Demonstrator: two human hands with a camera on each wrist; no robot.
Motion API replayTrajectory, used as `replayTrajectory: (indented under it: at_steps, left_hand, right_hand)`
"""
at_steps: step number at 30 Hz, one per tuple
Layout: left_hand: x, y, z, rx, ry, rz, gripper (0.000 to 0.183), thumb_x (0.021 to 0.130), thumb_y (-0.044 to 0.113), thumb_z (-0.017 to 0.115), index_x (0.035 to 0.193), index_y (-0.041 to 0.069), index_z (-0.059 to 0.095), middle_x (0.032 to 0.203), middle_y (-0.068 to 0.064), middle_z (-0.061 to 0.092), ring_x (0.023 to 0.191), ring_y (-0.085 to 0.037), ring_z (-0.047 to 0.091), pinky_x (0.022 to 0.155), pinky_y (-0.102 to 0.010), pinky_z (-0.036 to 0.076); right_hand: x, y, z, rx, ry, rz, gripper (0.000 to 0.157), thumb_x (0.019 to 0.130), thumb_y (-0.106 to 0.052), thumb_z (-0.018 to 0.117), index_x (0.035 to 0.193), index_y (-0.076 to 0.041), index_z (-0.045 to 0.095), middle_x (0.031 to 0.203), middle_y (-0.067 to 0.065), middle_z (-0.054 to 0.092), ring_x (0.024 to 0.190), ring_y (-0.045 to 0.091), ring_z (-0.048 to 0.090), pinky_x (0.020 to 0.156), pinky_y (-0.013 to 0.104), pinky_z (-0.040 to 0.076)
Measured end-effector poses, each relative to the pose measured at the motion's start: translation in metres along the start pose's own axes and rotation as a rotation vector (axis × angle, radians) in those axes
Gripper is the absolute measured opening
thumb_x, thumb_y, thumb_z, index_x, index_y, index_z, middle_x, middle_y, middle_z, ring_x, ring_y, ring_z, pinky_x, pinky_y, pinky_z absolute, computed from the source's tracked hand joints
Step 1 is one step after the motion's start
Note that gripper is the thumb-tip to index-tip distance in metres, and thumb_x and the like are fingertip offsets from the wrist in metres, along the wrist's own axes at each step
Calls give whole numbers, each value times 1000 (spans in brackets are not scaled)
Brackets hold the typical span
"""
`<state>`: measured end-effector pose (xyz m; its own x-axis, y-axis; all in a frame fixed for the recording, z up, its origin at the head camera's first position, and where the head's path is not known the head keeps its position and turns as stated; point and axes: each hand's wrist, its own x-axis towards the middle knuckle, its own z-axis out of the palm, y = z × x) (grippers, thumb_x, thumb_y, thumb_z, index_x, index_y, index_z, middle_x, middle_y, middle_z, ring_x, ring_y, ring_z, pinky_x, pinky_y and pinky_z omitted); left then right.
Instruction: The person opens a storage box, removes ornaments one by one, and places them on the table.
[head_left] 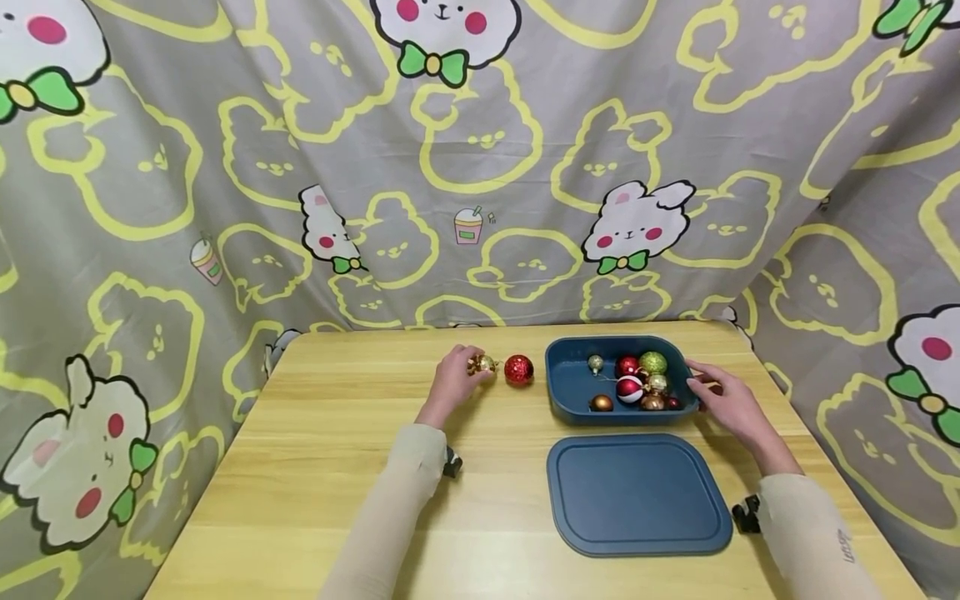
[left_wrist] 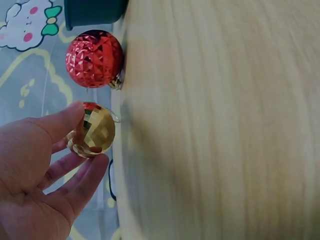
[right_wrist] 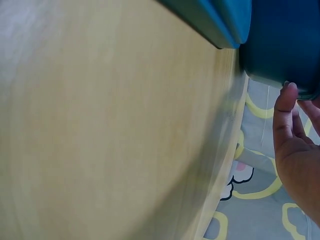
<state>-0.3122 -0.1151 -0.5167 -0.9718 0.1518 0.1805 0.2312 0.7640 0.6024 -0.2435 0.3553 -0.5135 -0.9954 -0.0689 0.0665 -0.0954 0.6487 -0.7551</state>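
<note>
My left hand [head_left: 453, 382] pinches a shiny gold Christmas ball [left_wrist: 97, 131] between thumb and fingertips, low over the table. Just right of it sits a red faceted Christmas ball [head_left: 519, 370], also close above the gold one in the left wrist view. My right hand [head_left: 729, 407] grips the right end of a dark blue box [head_left: 558, 392], with the thumb at its rim. Inside the box, mostly toward the right, lie several Christmas balls: a green glittery one [head_left: 653, 362], a red-and-white one [head_left: 629, 388], and smaller gold, red and copper ones.
The matching blue lid [head_left: 639, 493] lies flat on the wooden table [head_left: 300, 475], in front of the box and between the forearms. A patterned grey curtain [head_left: 465, 167] hangs behind the table and along both sides.
</note>
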Motion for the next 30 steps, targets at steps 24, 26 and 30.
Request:
replayTrajectory:
  at_steps: [24, 26, 30]
  left_hand:
    - [4, 2, 6, 1, -2, -30, 44, 91, 26, 82, 128, 5, 68, 123, -16, 67, 113, -36, 66, 103, -50, 54]
    - [3, 2, 6, -3, -4, -34, 45, 91, 26, 81, 129, 5, 68, 123, -16, 66, 113, -37, 66, 103, -51, 53]
    - [2, 0, 5, -11, -6, -46, 47, 91, 28, 81, 131, 6, 67, 123, -16, 66, 111, -35, 66, 100, -49, 55]
  right_hand:
    - [-2, 0, -1, 2, 10, -1, 53, 111, -30, 50, 157, -3, 43, 125, 32, 60, 75, 14, 65, 65, 33, 55]
    - [-2, 0, -1, 6, 9, -2, 53, 111, -30, 50, 157, -3, 43, 125, 32, 60, 75, 15, 65, 65, 33, 55]
    - [0, 0, 0, 13, 4, -2, 53, 111, -29, 50, 157, -4, 42, 125, 32, 59, 75, 14, 65, 65, 33, 56]
